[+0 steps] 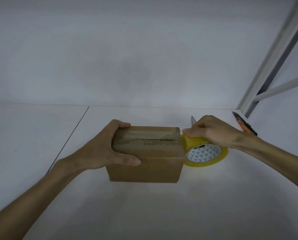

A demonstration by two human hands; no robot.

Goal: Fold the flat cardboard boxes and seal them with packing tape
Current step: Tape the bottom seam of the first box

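A small brown cardboard box [153, 163] stands on the white table, flaps folded shut with a jagged seam along its top. My left hand [99, 149] grips the box's left end, fingers over the far edge and thumb on the near face. A yellowish roll of clear packing tape [205, 153] sits against the box's right end. My right hand [212, 130] holds the roll from above, thumb and fingers pinching its top close to the box's upper right corner.
An orange and black utility knife [244, 125] lies at the far right of the table [144, 213]. A grey pointed tool [193, 120] pokes out behind my right hand. A white metal frame [273, 66] rises at the right. A thin seam line [70, 139] crosses the table's left part.
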